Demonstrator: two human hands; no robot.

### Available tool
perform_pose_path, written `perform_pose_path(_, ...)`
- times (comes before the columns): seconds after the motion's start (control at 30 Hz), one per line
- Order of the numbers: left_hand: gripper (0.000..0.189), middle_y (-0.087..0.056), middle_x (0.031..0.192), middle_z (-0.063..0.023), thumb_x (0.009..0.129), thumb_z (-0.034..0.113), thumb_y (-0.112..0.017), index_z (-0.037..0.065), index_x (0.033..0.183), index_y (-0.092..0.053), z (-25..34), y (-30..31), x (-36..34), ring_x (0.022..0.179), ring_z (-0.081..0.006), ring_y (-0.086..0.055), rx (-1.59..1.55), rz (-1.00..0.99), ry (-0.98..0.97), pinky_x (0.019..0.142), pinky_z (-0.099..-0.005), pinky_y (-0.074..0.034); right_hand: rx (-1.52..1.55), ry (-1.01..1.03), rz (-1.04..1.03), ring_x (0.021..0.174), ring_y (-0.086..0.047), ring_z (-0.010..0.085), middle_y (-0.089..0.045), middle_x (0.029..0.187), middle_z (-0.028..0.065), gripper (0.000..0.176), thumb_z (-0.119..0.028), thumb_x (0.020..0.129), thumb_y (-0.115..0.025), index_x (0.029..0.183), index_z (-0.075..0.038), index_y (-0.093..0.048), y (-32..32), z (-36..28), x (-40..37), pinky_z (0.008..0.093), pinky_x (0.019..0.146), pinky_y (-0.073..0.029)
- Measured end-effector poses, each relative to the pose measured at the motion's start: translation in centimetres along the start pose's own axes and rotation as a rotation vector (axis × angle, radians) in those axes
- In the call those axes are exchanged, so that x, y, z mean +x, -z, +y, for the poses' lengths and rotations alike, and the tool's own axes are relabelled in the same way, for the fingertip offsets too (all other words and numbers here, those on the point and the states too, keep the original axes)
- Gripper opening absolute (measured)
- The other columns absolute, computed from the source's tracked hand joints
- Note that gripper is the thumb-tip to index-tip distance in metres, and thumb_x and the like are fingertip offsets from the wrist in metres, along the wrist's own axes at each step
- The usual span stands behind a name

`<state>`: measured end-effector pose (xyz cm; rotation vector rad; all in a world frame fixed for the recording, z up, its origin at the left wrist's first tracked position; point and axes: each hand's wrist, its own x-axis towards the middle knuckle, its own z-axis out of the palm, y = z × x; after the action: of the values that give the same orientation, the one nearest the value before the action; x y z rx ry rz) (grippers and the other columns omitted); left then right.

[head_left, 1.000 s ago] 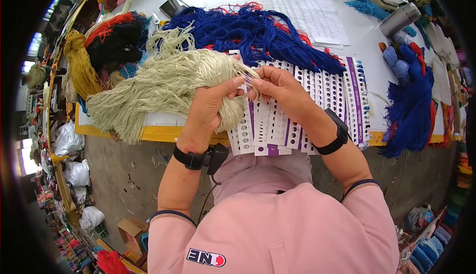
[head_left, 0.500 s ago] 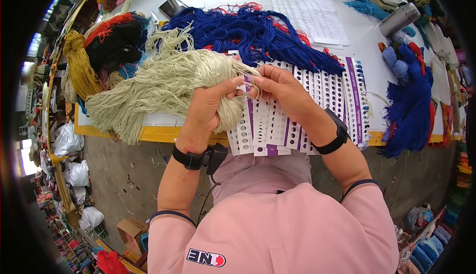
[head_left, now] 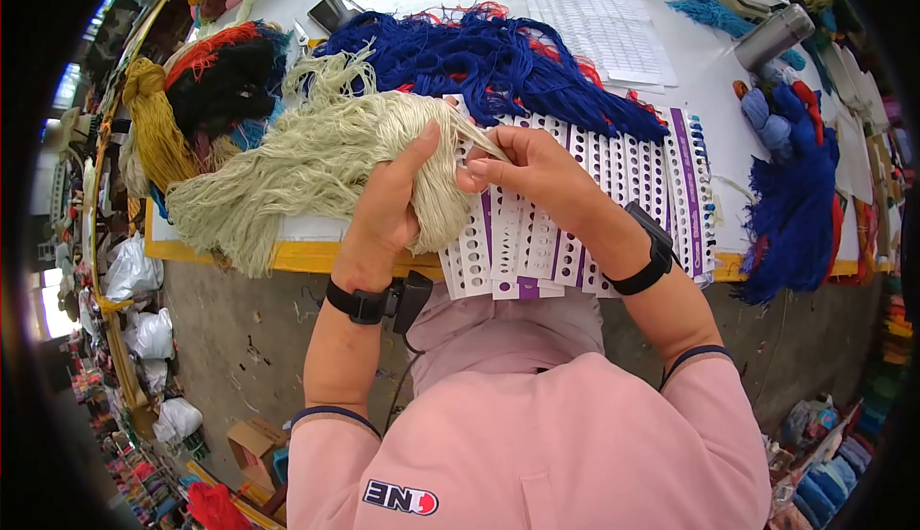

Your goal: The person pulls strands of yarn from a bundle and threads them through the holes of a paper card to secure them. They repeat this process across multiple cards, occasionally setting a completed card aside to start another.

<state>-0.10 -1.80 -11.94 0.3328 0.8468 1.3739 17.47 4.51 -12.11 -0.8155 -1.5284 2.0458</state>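
Observation:
A thick hank of pale green yarn [head_left: 287, 161] lies across the near edge of the table, its looped end bunched at the right. My left hand [head_left: 395, 190] is wrapped round that bunched end, thumb on top. Just to the right, my right hand [head_left: 522, 168] pinches a few strands drawn out from the hank, its fingers bent. Under the hands lie white cards with rows of holes and purple strips [head_left: 544, 242]. Dark blue yarn [head_left: 460, 60] mixed with red lies beyond them.
Mustard yarn [head_left: 149, 127] and black yarn [head_left: 216, 99] lie left. A phone [head_left: 333, 12], printed sheets [head_left: 599, 27] and a metal bottle [head_left: 774, 37] are farther back. More blue yarn [head_left: 791, 204] hangs over the right edge. The table's yellow edge [head_left: 311, 259] is near me.
My left thumb has moved up and left onto the hank, away from my right fingers. The strands at my right hand now stretch straighter between it and the hank.

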Motion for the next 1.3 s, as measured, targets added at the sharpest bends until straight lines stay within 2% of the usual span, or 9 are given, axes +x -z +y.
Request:
perform_pose_path(0.1, 0.054, -0.055, 0.129, -0.0167, 0.103, 0.030, -0.047, 0.006, 0.148, -0.031, 0.5, 0.6, -0.3, 0.082, -0.0218, -0.068, 0.151, -0.159, 0.026, 0.075, -0.0370, -0.060, 0.001, -0.049, -0.007, 0.068, -0.052, 0.0011, -0.062, 0.080, -0.0031, 0.020, -0.020, 0.091, -0.067, 0.100, -0.002, -0.063, -0.3, -0.6, 0.1, 0.0171, 0.062, -0.040)
perform_pose_path(0.3, 0.050, -0.064, 0.113, -0.0157, 0.100, 0.025, -0.053, 0.005, 0.143, -0.039, 0.3, -0.3, -0.6, 0.073, -0.0262, -0.071, 0.162, -0.120, -0.011, 0.062, -0.0325, -0.060, 0.131, -0.029, 0.032, 0.066, -0.055, 0.0043, -0.063, 0.075, -0.0001, 0.018, -0.014, 0.091, -0.066, 0.100, 0.002, -0.065, -0.3, 0.3, 0.6, 0.0212, 0.059, -0.044)
perform_pose_path(0.6, 0.042, -0.065, 0.109, -0.0142, 0.099, 0.027, -0.055, 0.004, 0.134, -0.049, 0.3, -0.4, -0.9, 0.073, -0.0266, -0.071, 0.175, -0.096, 0.002, 0.062, -0.0336, -0.061, 0.212, 0.040, 0.048, 0.061, -0.055, 0.0081, -0.062, 0.076, 0.0035, 0.016, -0.014, 0.092, -0.065, 0.094, 0.002, -0.063, -0.8, 0.5, 1.0, 0.0239, 0.056, -0.045)
perform_pose_path(0.9, 0.030, -0.069, 0.099, -0.0115, 0.093, 0.015, -0.062, -0.005, 0.115, -0.061, 0.9, -0.1, -0.8, 0.096, -0.0203, -0.067, 0.004, 0.048, 0.095, 0.082, -0.0327, -0.056, 0.264, 0.056, 0.062, 0.078, -0.056, 0.0067, -0.066, 0.084, 0.0010, 0.012, -0.014, 0.094, -0.061, 0.098, -0.003, -0.064, -0.1, -0.9, 0.0, 0.0261, 0.075, -0.045)
perform_pose_path(1.0, 0.028, -0.068, 0.089, -0.0091, 0.092, 0.014, -0.064, -0.006, 0.111, -0.062, 1.3, 1.9, -0.7, 0.094, -0.0212, -0.068, -0.077, -0.229, 0.239, 0.082, -0.0335, -0.056, 0.282, 0.007, 0.011, 0.074, -0.054, 0.0082, -0.066, 0.084, 0.0004, 0.014, -0.017, 0.094, -0.061, 0.097, -0.003, -0.063, 0.9, -0.6, 0.3, 0.0260, 0.073, -0.043)
perform_pose_path(1.1, 0.029, -0.062, 0.073, -0.0046, 0.090, 0.013, -0.064, -0.006, 0.113, -0.061, 6.0, 4.5, -2.3, 0.089, -0.0192, -0.067, 0.358, -0.023, 0.111, 0.088, -0.0353, -0.053, -0.160, 0.009, -0.005, 0.071, -0.051, 0.0087, -0.063, 0.080, -0.0022, 0.015, -0.018, 0.094, -0.060, 0.093, -0.004, -0.063, 2.2, -1.6, -0.3, 0.0242, 0.069, -0.040)
perform_pose_path(1.17, 0.034, -0.052, 0.062, -0.0008, 0.089, 0.011, -0.064, -0.006, 0.118, -0.059, 10.8, 6.3, -3.7, 0.079, -0.0165, -0.063, -0.024, -0.131, 0.057, 0.094, -0.0376, -0.049, -0.774, 0.024, 0.003, 0.071, -0.050, 0.0077, -0.056, 0.076, -0.0052, 0.014, -0.017, 0.094, -0.060, 0.091, -0.005, -0.062, 2.8, -4.7, -1.9, 0.0220, 0.068, -0.039)
perform_pose_path(1.23, 0.040, -0.049, 0.064, 0.0001, 0.088, 0.007, -0.064, -0.006, 0.124, -0.053, 15.8, 9.8, -4.3, 0.071, -0.0147, -0.057, -0.369, -0.230, -0.243, 0.095, -0.0387, -0.047, -0.696, 0.083, 0.011, 0.079, -0.052, 0.0112, -0.057, 0.084, -0.0015, 0.018, -0.017, 0.097, -0.055, 0.094, 0.000, -0.062, 4.3, -5.5, -2.8, 0.0248, 0.074, -0.041)
perform_pose_path(1.3, 0.042, -0.048, 0.067, 0.0006, 0.088, 0.004, -0.063, -0.005, 0.126, -0.049, 20.0, 10.0, -6.7, 0.068, -0.0120, -0.053, -0.324, -0.100, -0.435, 0.090, -0.0347, -0.048, -0.453, 0.241, 0.034, 0.090, -0.056, 0.0142, -0.063, 0.095, 0.0041, 0.021, -0.019, 0.098, -0.053, 0.097, 0.000, -0.063, 6.2, -5.8, -3.4, 0.0276, 0.082, -0.044)
